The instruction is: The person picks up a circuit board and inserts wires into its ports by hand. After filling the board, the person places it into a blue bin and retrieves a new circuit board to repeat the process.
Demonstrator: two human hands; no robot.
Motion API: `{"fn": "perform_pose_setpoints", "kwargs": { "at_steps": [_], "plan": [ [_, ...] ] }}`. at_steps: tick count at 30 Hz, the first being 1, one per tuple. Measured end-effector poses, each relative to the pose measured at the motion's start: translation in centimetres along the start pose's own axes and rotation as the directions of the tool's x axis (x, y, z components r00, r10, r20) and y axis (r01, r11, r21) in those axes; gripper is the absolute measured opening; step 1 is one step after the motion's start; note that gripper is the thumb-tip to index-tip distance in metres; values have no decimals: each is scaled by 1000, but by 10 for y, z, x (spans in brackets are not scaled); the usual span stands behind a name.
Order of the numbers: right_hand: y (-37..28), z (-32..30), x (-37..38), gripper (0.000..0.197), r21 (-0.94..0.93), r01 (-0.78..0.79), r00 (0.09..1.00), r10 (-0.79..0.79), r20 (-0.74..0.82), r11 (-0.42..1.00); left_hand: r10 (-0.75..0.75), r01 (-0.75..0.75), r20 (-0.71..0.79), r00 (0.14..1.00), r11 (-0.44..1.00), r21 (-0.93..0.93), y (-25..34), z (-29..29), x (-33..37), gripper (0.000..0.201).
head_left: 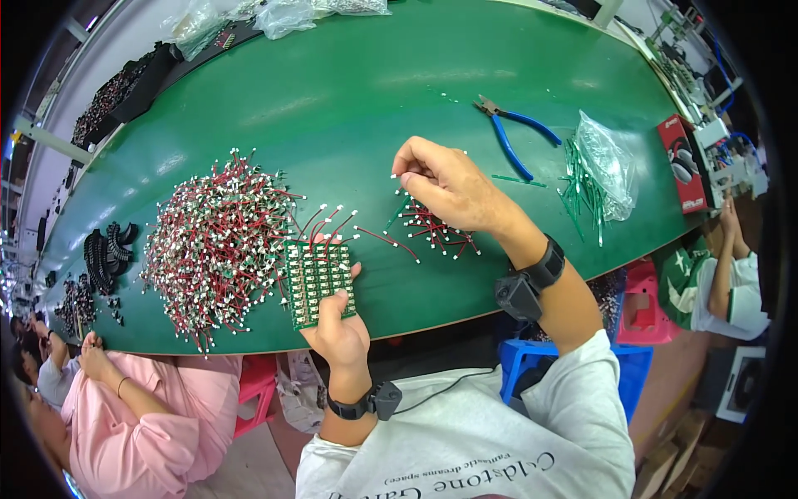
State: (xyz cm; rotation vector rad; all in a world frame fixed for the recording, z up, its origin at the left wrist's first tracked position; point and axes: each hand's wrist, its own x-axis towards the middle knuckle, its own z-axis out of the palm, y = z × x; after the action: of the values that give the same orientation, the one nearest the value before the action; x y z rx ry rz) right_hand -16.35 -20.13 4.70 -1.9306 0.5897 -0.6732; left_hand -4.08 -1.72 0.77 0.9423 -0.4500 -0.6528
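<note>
My left hand (339,334) grips a green circuit board panel (317,279) by its near right corner, thumb on top. Rows of small white parts cover the panel, and several red wires with white plugs stick out past its far edge. Over the table to the right, my right hand (453,187) is closed in a pinch, with a tiny white bit at its fingertips; what it holds is too small to make out. Below that hand lies a small heap of red-wired boards (436,229), partly hidden by it. A large pile of similar wired boards (220,249) spreads left of the panel.
Blue-handled cutters (517,137) lie beyond my right hand. Green strips (584,187) and a clear plastic bag (605,162) are further right, near a red box (683,162). Black parts (104,256) sit at far left. A person in pink (150,416) sits to the left.
</note>
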Motion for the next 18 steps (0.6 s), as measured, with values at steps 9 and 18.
{"fn": "perform_pose_setpoints", "kwargs": {
  "at_steps": [9,18],
  "plan": [
    [-22,13,-6,9,-16,59,998,-58,15,998,-1,3,-23,1000,999,53,2,-2,3,68],
    [-38,79,-34,10,-138,501,862,-507,-11,854,-10,13,96,995,999,-32,-2,-1,4,76]
  ]
}}
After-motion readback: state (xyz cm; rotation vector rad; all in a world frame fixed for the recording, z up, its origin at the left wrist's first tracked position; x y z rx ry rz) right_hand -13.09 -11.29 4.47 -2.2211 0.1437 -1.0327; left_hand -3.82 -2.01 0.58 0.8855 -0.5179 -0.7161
